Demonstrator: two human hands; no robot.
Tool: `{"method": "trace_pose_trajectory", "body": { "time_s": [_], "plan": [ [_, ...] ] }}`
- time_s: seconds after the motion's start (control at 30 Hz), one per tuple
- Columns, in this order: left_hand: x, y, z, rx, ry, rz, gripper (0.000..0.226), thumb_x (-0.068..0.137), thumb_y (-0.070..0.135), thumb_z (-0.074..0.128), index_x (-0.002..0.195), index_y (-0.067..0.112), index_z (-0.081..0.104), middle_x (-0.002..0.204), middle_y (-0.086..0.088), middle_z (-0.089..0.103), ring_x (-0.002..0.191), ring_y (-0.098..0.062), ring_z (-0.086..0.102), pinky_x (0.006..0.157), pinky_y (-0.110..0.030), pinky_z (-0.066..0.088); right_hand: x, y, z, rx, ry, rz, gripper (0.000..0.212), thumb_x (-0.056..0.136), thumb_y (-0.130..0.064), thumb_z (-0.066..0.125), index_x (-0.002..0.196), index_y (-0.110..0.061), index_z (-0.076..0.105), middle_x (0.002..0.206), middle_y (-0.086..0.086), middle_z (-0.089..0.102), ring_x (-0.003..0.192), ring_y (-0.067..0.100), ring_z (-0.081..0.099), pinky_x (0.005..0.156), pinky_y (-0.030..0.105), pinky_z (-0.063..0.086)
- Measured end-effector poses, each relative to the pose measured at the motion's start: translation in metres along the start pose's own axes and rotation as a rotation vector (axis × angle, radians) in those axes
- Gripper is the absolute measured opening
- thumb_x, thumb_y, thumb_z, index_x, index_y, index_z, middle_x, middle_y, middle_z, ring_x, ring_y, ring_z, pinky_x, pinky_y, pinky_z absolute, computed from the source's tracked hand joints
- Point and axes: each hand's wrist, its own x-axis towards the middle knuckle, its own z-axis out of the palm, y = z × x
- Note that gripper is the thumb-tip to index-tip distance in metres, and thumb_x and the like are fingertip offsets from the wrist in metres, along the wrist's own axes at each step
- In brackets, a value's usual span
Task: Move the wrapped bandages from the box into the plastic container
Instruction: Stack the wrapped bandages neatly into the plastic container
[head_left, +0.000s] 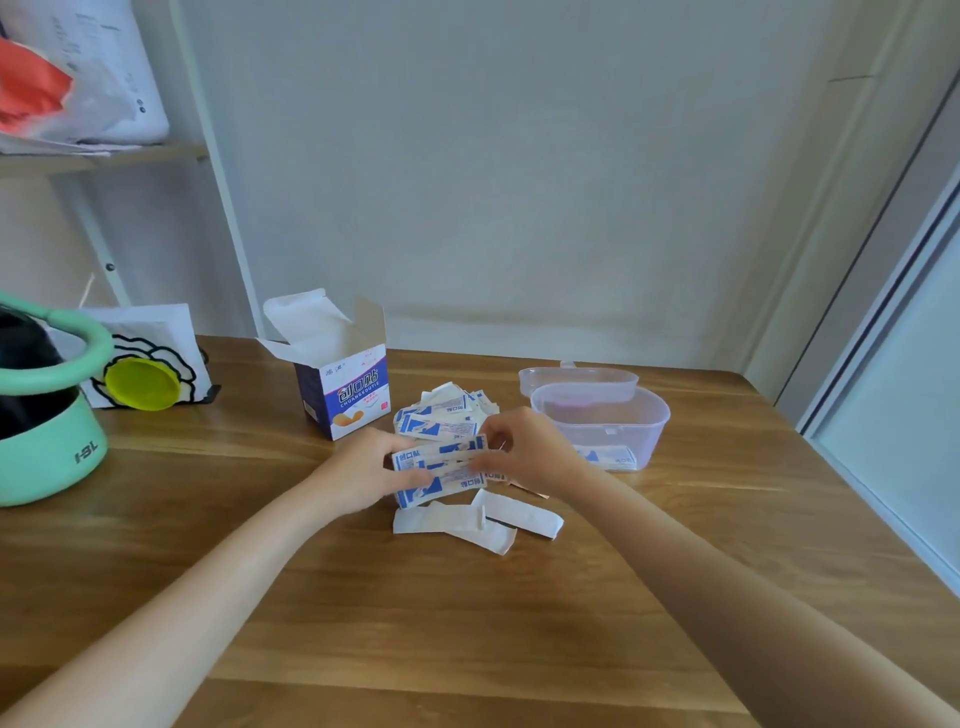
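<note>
Both hands are gripping a stack of wrapped bandages above the table: left hand, right hand. Box looking emptied; plastic container holding a few; loose pile remaining.

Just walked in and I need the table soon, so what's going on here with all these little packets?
A person is sorting wrapped bandages. Both hands hold a small stack of bandages: the left hand grips one end, the right hand pinches the other. More sit in a loose pile beside the open box. The plastic container on the right has at least one bandage inside, its lid behind it.
</note>
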Motion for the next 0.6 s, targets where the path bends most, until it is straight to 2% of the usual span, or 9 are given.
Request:
{"method": "trace_pose_trajectory", "body": {
  "time_s": [0.1, 0.13, 0.23, 0.33, 0.43, 0.6],
  "plan": [
    [-0.005, -0.002, -0.001, -0.133, 0.011, -0.035, 0.027, 0.085, 0.024, 0.064, 0.111, 0.016, 0.064, 0.117, 0.000, 0.065, 0.092, -0.007, 0.061, 0.067, -0.019, 0.050, 0.000, -0.001, 0.003, 0.107, 0.026, 0.027, 0.020, 0.085, -0.021, 0.065, 0.092, -0.002, 0.063, 0.097, 0.012, 0.069, 0.068, 0.016, 0.056, 0.058, 0.027, 0.050],
    [-0.006, -0.003, -0.001, -0.187, 0.026, -0.052, 0.024, 0.086, 0.024, 0.064, 0.108, 0.017, 0.064, 0.114, 0.000, 0.065, 0.088, -0.005, 0.061, 0.065, -0.017, 0.048, 0.000, -0.003, 0.004, 0.175, 0.017, 0.044, 0.020, 0.085, -0.020, 0.066, 0.095, -0.004, 0.062, 0.094, 0.012, 0.069, 0.065, 0.016, 0.056, 0.057, 0.027, 0.050],
    [-0.008, -0.008, -0.007, -0.352, 0.110, -0.127, 0.026, 0.085, 0.028, 0.064, 0.109, 0.017, 0.062, 0.111, -0.001, 0.065, 0.088, -0.006, 0.059, 0.065, -0.018, 0.046, 0.001, -0.008, 0.009, 0.383, -0.034, 0.109, 0.024, 0.084, -0.016, 0.067, 0.107, -0.010, 0.060, 0.096, 0.007, 0.068, 0.064, 0.010, 0.059, 0.054, 0.015, 0.050],
    [-0.009, -0.010, -0.009, -0.407, 0.140, -0.166, 0.031, 0.085, 0.029, 0.064, 0.113, 0.016, 0.062, 0.111, -0.003, 0.065, 0.090, -0.010, 0.060, 0.065, -0.020, 0.047, 0.004, -0.014, 0.018, 0.520, -0.027, 0.167, 0.030, 0.085, -0.017, 0.065, 0.114, -0.012, 0.060, 0.088, -0.006, 0.065, 0.064, 0.006, 0.060, 0.052, 0.010, 0.050],
    [-0.009, -0.008, -0.008, -0.386, 0.161, -0.182, 0.032, 0.087, 0.031, 0.061, 0.115, 0.015, 0.062, 0.109, -0.002, 0.063, 0.086, -0.009, 0.058, 0.067, -0.020, 0.046, 0.010, -0.020, 0.023, 0.495, 0.015, 0.164, 0.032, 0.086, -0.021, 0.065, 0.117, -0.013, 0.060, 0.091, -0.006, 0.064, 0.060, 0.004, 0.059, 0.051, 0.011, 0.047],
    [-0.006, -0.006, -0.011, -0.271, 0.128, -0.143, 0.029, 0.086, 0.032, 0.062, 0.107, 0.012, 0.066, 0.108, -0.003, 0.065, 0.078, -0.008, 0.057, 0.060, -0.019, 0.041, 0.011, -0.021, 0.012, 0.232, -0.018, 0.112, 0.031, 0.085, -0.021, 0.066, 0.114, -0.009, 0.063, 0.111, 0.003, 0.067, 0.065, 0.005, 0.058, 0.052, 0.010, 0.045]
  ]
}}
